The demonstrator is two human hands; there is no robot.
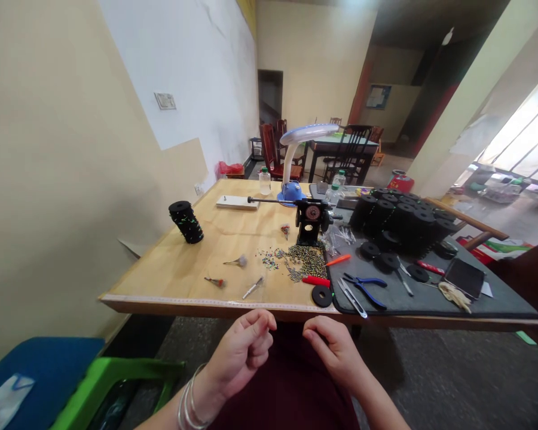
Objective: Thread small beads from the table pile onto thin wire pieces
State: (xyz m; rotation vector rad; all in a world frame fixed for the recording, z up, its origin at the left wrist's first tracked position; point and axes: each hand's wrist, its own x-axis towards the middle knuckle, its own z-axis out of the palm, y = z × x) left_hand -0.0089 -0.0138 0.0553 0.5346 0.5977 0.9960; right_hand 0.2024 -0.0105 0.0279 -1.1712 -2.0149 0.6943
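L hand (246,345) & R hand (334,346) pinched narrow, gap betw. them, just off table (161,263) near edge; can't tell if anything's held. 1 blk ring (321,296) by that edge, beside mat (430,306); wood gap betw. L stack (186,223) & feathery bits (241,261).

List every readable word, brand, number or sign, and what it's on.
None readable.
Ruler-like strip on table edge: marks too small.
Dial on black machine: too blurred.
Poster at the back: too blurred.
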